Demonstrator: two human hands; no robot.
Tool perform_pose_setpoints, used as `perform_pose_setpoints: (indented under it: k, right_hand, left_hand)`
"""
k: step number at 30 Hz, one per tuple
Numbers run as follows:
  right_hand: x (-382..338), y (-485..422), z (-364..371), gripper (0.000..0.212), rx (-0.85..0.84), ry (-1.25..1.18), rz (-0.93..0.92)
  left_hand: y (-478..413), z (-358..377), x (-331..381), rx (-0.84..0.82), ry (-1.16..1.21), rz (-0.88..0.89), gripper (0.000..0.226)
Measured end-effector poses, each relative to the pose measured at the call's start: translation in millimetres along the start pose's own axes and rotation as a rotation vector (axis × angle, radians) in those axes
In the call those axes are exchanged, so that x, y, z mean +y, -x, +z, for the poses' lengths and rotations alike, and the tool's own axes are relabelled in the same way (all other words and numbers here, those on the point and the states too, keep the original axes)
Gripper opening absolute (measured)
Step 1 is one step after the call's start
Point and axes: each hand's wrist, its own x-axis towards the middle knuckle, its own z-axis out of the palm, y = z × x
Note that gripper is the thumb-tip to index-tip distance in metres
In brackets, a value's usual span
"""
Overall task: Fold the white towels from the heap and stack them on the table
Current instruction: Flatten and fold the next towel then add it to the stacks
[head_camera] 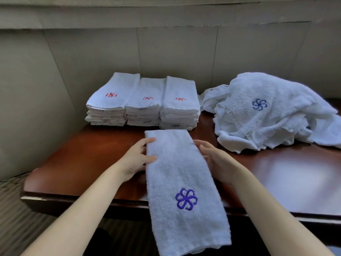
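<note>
Head view, towel in hand: we saw a long white towel (pixel 181 182) folded into a narrow strip, a purple flower stitched on its near half.
Head view, its long axis: it ran away from us, far end lying on the table (pixel 88 156), near end hanging over the front edge towards our lap.
Head view, left grip: our left hand (pixel 137 159) was at the strip's left edge near the far end, thumb on top, fingers curled round the edge and partly under, so grasping the towel.
Head view, right grip: our right hand (pixel 215 157) lay along the right edge, just opposite; the fingertips were hidden behind the cloth, so we could not tell whether it pinched or only touched.
Head view, the key relation: both hands flanked the far part of the strip while the hanging near half lay below them, and that, we judged, was the half to be brought up and over next.
Head view, nearer hand: about level, neither clearly closer to the hanging end.
Head view, arm pose: both forearms reached forward from the bottom corners, converging on the strip, wrists low over the table.
Head view, folded stacks (pixel 143 102): three white piles with red emblems stood side by side against the wall, just beyond the strip's far end.
Head view, heap (pixel 267 111): loose towels were bundled on the right of the table, apart from our right hand.
</note>
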Motion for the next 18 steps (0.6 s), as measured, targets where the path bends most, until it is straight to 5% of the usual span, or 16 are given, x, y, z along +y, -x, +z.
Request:
perform_pose_setpoints:
  k: [8,18]
  right_hand:
    - [-23,1,21,0.057,-0.114,-0.015,-0.145]
    - [-191,-78,81,0.054,-0.171,0.094,-0.414]
  left_hand:
    - [8,-14,43,-0.084,0.100,0.212,0.064]
    - [-60,-89,203,-0.004,0.085,0.440,0.065]
